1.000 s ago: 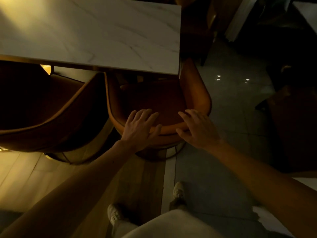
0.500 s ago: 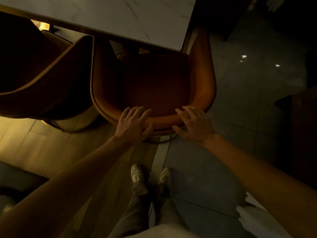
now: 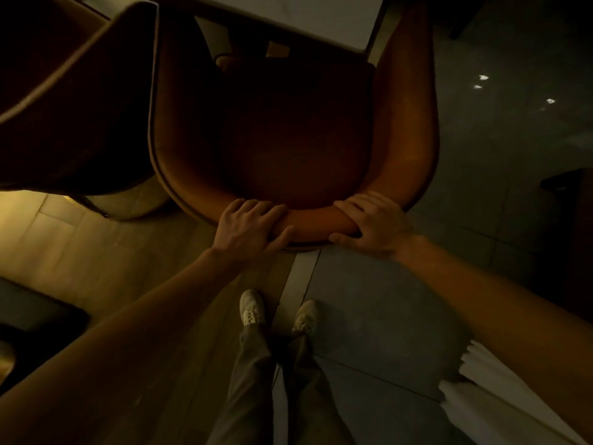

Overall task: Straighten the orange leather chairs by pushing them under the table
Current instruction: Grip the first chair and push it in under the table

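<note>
An orange leather chair (image 3: 407,130) with a curved back fills the middle of the view, its front tucked under the white marble table (image 3: 324,17) at the top. My left hand (image 3: 248,229) grips the top of the backrest on its left side, fingers over the rim and thumb behind. My right hand (image 3: 375,224) grips the same rim a little to the right. A second orange chair (image 3: 73,101) stands close on the left, dark and partly cut off by the frame edge.
My feet (image 3: 279,311) stand right behind the chair, on the seam between wooden floor (image 3: 96,252) and grey tiles (image 3: 481,187). A dark piece of furniture (image 3: 574,194) sits at the right edge, another dark object (image 3: 32,319) at the lower left.
Both hands went from resting flat on the backrest to curling round its rim. The view has tilted down and come closer, so less of the table shows.
</note>
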